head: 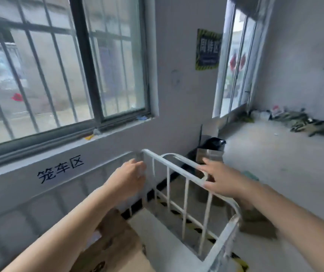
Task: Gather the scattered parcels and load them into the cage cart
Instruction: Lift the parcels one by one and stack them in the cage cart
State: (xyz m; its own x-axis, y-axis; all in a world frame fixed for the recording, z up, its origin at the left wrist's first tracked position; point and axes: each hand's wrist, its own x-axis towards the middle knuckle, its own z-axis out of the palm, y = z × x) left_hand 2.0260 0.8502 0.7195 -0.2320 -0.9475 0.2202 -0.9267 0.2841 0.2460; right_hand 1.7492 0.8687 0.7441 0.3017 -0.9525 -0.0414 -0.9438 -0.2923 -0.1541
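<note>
A white metal cage cart [186, 185] stands below me against the wall under the window. Brown cardboard parcels [116, 246] lie inside it at the lower left. My left hand [127, 177] is at the cart's far corner post, fingers curled loosely near the bar; blur hides whether it grips it. My right hand [222, 179] hovers with fingers spread over the curved top rail of the cart's side panel, touching or just above it. More brown parcels [255, 222] lie on the floor just outside the cart, below my right forearm.
A black bag and a cardboard box [210, 152] sit in the corner beyond the cart. Yellow-black floor tape [206, 232] runs under the cart. Clutter [304, 122] lies along the far right wall, with open concrete floor [275, 160] before it.
</note>
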